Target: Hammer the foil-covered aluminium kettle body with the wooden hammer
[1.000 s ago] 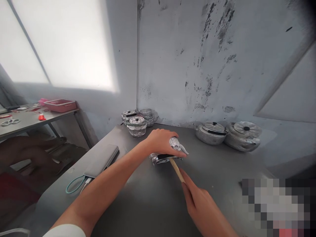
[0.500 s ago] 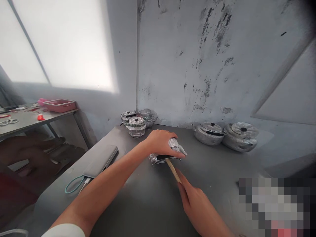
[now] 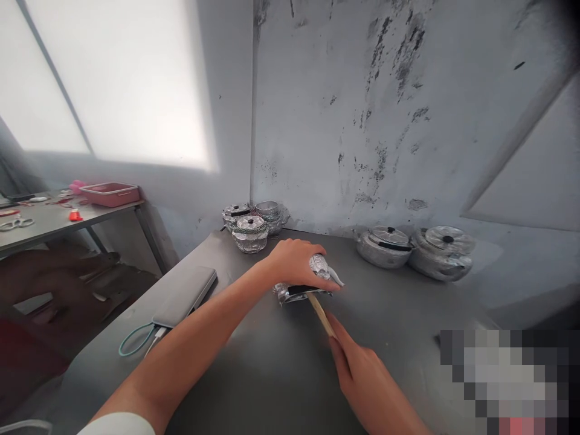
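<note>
My left hand [image 3: 296, 261] is closed over a small silver foil-like vessel [image 3: 319, 264], whose middle is hidden under the palm. A pale curved piece, like a spout, sticks out past the fingers on the right. Along the near side of the vessel runs a black strip [image 3: 299, 290] above a shiny rim. My right hand [image 3: 360, 359] pinches a flat wooden stick [image 3: 321, 313]. The stick slants up and left, and its far end meets the vessel beside the black strip; whether it goes inside, I cannot tell.
Several small silver pots [image 3: 251, 235] stand at the table's back left corner. Two larger lidded pots [image 3: 385, 249] sit by the wall at right. A power bank [image 3: 188, 299] with a cable lies at left. A side table holds a pink basket [image 3: 111, 193] and scissors [image 3: 17, 224].
The stick and my right hand have shifted very slightly to the right. My left hand keeps its hold on the vessel in the same place.
</note>
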Demonstrator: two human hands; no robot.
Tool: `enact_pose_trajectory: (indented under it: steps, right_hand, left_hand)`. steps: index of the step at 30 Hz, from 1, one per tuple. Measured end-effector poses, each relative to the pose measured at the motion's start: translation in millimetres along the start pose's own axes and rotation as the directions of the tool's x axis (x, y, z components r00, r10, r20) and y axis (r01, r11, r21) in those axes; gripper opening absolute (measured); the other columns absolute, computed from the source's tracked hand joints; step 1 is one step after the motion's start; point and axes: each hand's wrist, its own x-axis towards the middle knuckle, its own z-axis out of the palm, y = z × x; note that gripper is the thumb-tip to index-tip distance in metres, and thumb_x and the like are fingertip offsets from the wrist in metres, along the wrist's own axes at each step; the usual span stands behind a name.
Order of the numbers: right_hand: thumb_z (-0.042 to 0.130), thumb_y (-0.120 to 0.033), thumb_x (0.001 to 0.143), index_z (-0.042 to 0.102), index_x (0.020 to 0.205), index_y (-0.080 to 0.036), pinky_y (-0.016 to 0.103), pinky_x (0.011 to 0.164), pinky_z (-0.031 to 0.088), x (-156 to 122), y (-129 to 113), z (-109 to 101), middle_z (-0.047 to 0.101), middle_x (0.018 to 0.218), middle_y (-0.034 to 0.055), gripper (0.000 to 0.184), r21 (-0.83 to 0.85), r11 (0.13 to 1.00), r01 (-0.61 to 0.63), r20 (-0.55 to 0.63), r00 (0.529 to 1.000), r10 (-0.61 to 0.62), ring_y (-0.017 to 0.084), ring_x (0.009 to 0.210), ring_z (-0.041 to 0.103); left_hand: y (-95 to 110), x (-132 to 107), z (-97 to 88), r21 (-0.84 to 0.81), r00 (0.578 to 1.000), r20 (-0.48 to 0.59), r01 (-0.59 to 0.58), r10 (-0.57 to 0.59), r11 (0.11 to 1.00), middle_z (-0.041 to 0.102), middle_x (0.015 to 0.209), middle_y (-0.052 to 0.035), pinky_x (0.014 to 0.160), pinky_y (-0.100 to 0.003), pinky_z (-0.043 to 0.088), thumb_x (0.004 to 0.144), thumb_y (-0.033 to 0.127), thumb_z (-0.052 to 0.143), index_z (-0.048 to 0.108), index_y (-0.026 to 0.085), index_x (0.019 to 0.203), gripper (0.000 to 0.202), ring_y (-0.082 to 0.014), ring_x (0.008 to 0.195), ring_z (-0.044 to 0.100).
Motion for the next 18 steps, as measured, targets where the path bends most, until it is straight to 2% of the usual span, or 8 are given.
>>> enact_pose_trajectory:
  steps: [12,18]
  right_hand:
    - [0.02,-0.036,0.104,0.035,0.155,-0.023,0.029,0.056,0.036,-2.2,3.1,-0.7,0.063,0.063,-0.0012,0.055,0.007,1.0,0.011,-0.003,1.0,-0.011,0.023,0.056,0.063]
    - [0.021,-0.035,0.103,0.034,0.157,-0.02,0.029,0.054,0.036,-2.6,2.0,1.3,0.066,0.065,0.001,0.057,-0.04,0.998,0.049,-0.057,0.997,-0.052,0.024,0.057,0.065]
  left_hand:
    - [0.3,-0.1,-0.4,-0.007,1.0,0.01,-0.002,0.002,1.0,0.068,0.128,-0.0024,0.095,-0.039,0.047,0.064,0.094,0.051,0.058,0.032,0.135,0.094,-0.0313,0.114,0.064]
    - [0.8,0.1,-0.6,-0.005,1.0,0.013,0.007,-0.007,1.0,0.068,0.128,-0.0024,0.094,-0.039,0.048,0.063,0.095,0.051,0.058,0.032,0.135,0.096,-0.031,0.113,0.063]
